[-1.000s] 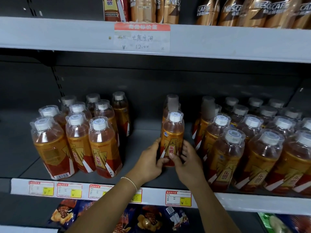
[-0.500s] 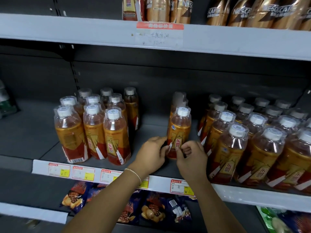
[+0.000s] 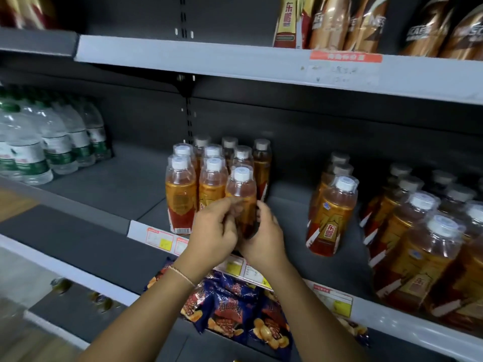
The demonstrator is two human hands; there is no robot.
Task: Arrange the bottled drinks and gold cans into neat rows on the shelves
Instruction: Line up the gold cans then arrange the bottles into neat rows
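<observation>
- Middle shelf [image 3: 117,189] in a store holds amber drink bottles w/ white caps, in 3 groups.
- Left group [image 3: 183,194]: packed block, approx 3 across & 3 deep.
- Held bottle [image 3: 241,190] is at that block's front right corner, upright or nearly so, touching its neighbours. Its base is hidden behind the hands, so can't tell if it rests on the shelf.
- Left grip [image 3: 213,231]: fingers curled round the bottle's lower left side. Thin bracelet [image 3: 183,275] on that wrist.
- Right grip [image 3: 265,237]: clamped on the bottle's lower right side, opp. the left.
- Centre row [image 3: 332,215]: single file of bottles, front to back, well apart from the block.
- Right group [image 3: 418,244]: many bottles, running out of frame.
- Water bottles [image 3: 39,152] w/ green labels at far left.
- Gold cans [image 3: 363,24] on the upper shelf [image 3: 209,58].
- Blue snack bags [image 3: 230,309] on the shelf below.
</observation>
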